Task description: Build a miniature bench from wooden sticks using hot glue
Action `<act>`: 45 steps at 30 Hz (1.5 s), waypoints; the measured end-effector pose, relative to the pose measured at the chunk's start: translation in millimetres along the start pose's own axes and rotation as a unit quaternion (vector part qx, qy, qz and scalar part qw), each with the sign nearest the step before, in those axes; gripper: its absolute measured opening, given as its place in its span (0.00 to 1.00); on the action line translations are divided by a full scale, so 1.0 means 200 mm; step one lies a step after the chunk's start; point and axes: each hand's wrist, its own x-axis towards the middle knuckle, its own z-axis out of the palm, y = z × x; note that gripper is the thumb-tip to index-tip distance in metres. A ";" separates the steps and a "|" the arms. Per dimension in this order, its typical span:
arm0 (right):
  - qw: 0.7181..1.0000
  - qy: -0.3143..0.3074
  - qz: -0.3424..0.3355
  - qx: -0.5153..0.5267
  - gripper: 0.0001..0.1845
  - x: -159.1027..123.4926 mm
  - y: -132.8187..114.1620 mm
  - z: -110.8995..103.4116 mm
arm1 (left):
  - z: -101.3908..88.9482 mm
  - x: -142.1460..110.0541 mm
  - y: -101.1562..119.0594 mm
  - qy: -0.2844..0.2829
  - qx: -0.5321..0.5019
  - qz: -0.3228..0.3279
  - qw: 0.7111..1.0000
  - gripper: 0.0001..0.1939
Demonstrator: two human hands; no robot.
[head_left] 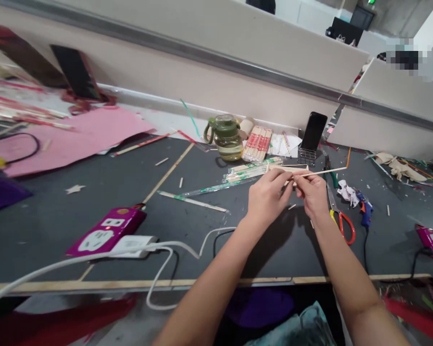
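My left hand [269,194] and my right hand [313,194] meet above the desk, fingertips pinched close together. Between them is a thin wooden stick [330,171], whose free end points right past my right hand. The left end of the stick is hidden by my fingers. Just behind my hands lie pale wooden sticks [305,168], partly covered, so I cannot tell whether they are joined. Chopsticks in clear wrappers with green print [243,174] lie to the left of them. Scissors [342,226] with red and yellow handles rest right of my right hand.
A blue glue gun [366,211], crumpled paper [347,193] and pliers [334,179] lie at the right. Behind stand a green-lidded jug [228,142], red-printed chopstick packs [258,143] and a propped phone [313,130]. A purple power strip [108,230] with white cables [187,247] occupies the left front.
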 end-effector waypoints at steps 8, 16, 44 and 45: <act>0.998 0.038 0.014 0.056 0.15 -0.14 0.04 -0.07 | 0.06 -0.09 0.06 0.046 -0.069 0.018 0.996 0.10; 0.996 0.059 0.015 0.064 0.14 -0.22 0.11 -0.11 | 0.09 -0.15 0.09 0.034 -0.130 -0.031 0.990 0.08; 0.968 -0.070 -0.033 -0.237 0.15 -0.49 0.06 -0.31 | 0.01 -0.50 0.05 0.009 -0.482 -0.421 0.769 0.10; 0.967 -0.031 -0.045 -0.250 0.14 -0.49 0.05 -0.34 | 0.01 -0.51 0.04 0.039 -0.487 -0.439 0.754 0.11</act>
